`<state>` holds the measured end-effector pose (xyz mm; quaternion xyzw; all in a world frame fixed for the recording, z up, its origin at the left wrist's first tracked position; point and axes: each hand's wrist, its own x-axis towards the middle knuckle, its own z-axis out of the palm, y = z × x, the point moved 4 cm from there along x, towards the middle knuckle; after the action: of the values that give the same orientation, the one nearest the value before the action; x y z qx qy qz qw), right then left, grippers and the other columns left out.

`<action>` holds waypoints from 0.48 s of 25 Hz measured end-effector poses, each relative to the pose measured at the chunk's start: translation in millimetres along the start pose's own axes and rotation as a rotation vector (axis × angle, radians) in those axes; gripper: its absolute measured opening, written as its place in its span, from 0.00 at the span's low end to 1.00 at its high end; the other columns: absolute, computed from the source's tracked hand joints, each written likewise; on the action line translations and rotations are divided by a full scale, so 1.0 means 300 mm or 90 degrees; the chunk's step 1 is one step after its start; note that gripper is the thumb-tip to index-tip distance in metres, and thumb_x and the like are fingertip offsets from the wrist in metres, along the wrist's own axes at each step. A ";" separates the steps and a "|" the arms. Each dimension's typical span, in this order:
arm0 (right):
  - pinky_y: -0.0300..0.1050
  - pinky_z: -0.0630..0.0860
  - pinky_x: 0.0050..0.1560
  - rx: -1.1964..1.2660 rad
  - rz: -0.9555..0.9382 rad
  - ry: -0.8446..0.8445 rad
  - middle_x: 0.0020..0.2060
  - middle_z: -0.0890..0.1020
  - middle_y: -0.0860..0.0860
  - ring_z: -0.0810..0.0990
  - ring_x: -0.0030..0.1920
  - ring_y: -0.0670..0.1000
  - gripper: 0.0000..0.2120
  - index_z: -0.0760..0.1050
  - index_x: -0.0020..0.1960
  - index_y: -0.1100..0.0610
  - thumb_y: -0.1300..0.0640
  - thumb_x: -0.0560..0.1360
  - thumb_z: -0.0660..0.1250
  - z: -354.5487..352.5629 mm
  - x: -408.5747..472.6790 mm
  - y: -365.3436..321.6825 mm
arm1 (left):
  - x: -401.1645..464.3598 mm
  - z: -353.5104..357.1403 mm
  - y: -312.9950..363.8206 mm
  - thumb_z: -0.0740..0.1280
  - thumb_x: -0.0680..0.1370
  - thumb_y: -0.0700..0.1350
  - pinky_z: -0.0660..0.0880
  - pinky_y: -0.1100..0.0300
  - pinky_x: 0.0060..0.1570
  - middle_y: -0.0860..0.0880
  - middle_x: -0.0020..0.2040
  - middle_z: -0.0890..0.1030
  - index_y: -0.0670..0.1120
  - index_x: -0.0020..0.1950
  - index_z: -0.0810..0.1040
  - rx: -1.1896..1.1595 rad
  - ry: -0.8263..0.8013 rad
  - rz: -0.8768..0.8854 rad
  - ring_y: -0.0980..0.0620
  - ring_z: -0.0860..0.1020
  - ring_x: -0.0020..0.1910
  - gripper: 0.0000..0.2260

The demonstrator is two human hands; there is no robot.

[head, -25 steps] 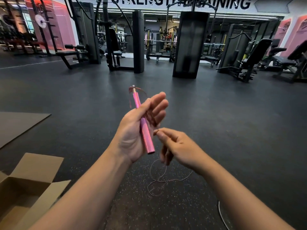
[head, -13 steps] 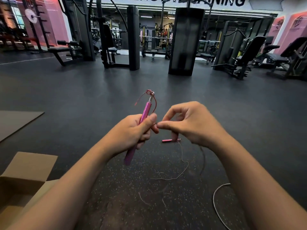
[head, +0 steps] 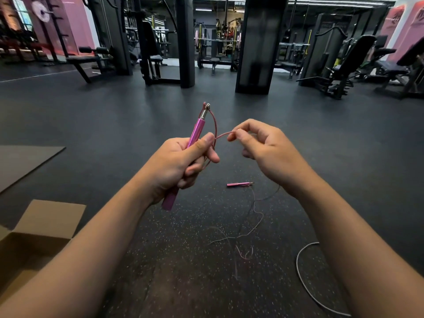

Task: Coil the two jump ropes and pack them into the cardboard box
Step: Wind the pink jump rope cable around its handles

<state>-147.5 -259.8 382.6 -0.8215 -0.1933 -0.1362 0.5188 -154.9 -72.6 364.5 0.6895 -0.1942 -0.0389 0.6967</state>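
A single wide-angle head-worn view looks forward and down from close above the left hand [head: 181, 166] and right hand [head: 266, 150], across the dark floor [head: 344, 157] toward far gym machines [head: 259, 44].

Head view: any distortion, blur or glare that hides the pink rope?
Head view: wide-angle bending at the edges, forearms stretched; the pink handle and the cord pinched by the right hand are sharp; loose cord on the floor is thin and faint against the speckles; no glare.
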 end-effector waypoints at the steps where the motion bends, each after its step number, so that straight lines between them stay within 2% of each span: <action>1: 0.50 0.72 0.43 0.019 -0.004 -0.017 0.39 0.77 0.68 0.69 0.38 0.53 0.10 0.82 0.51 0.54 0.55 0.84 0.63 0.002 0.001 -0.005 | -0.002 -0.003 0.002 0.62 0.82 0.51 0.66 0.64 0.19 0.50 0.23 0.70 0.40 0.43 0.81 -0.019 0.001 0.002 0.55 0.66 0.17 0.17; 3: 0.43 0.69 0.42 0.014 -0.018 -0.021 0.35 0.78 0.59 0.71 0.36 0.50 0.10 0.82 0.56 0.56 0.60 0.85 0.61 -0.004 0.001 -0.011 | -0.004 -0.004 0.004 0.62 0.83 0.47 0.77 0.61 0.28 0.48 0.29 0.79 0.38 0.48 0.80 -0.051 -0.007 0.009 0.51 0.78 0.25 0.14; 4: 0.43 0.69 0.40 0.010 -0.022 -0.017 0.32 0.79 0.54 0.71 0.34 0.50 0.08 0.80 0.57 0.55 0.59 0.85 0.62 -0.007 0.002 -0.009 | -0.005 -0.003 0.000 0.63 0.82 0.47 0.78 0.60 0.31 0.47 0.30 0.80 0.38 0.49 0.81 -0.050 -0.016 0.010 0.51 0.79 0.27 0.13; 5: 0.44 0.68 0.37 0.011 -0.018 -0.011 0.30 0.81 0.51 0.69 0.32 0.53 0.05 0.78 0.56 0.54 0.58 0.85 0.63 -0.007 0.001 -0.009 | -0.004 -0.001 -0.005 0.64 0.81 0.48 0.76 0.61 0.28 0.48 0.29 0.78 0.39 0.48 0.81 -0.036 -0.022 0.005 0.51 0.76 0.25 0.13; 7: 0.45 0.67 0.33 0.022 -0.005 -0.002 0.31 0.85 0.52 0.66 0.29 0.54 0.01 0.75 0.52 0.53 0.57 0.84 0.65 -0.002 -0.001 -0.006 | -0.005 0.004 -0.016 0.64 0.82 0.51 0.65 0.63 0.21 0.50 0.23 0.69 0.41 0.43 0.80 -0.005 -0.015 -0.011 0.55 0.65 0.18 0.15; 8: 0.44 0.66 0.30 0.032 -0.002 0.007 0.32 0.86 0.53 0.66 0.27 0.54 0.02 0.75 0.51 0.53 0.57 0.83 0.66 -0.003 0.000 -0.005 | -0.006 0.005 -0.019 0.63 0.83 0.51 0.62 0.64 0.20 0.51 0.22 0.67 0.42 0.42 0.80 -0.005 -0.007 -0.017 0.55 0.63 0.17 0.16; 10: 0.40 0.65 0.26 0.055 -0.009 0.039 0.33 0.87 0.55 0.67 0.23 0.53 0.03 0.77 0.49 0.54 0.57 0.82 0.68 -0.010 -0.001 -0.011 | -0.008 0.010 -0.016 0.61 0.84 0.48 0.69 0.63 0.22 0.50 0.24 0.73 0.41 0.43 0.79 -0.032 -0.002 -0.025 0.53 0.72 0.19 0.15; 12: 0.35 0.65 0.26 0.041 -0.048 0.081 0.33 0.86 0.55 0.68 0.21 0.45 0.03 0.79 0.50 0.55 0.56 0.81 0.70 -0.021 -0.004 -0.024 | -0.016 0.028 -0.005 0.61 0.84 0.47 0.78 0.61 0.29 0.48 0.29 0.80 0.39 0.45 0.79 -0.069 -0.025 -0.036 0.50 0.80 0.26 0.14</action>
<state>-152.1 -263.0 390.4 -0.7863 -0.1950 -0.2014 0.5505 -161.8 -79.0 361.6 0.6549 -0.1858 -0.0823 0.7279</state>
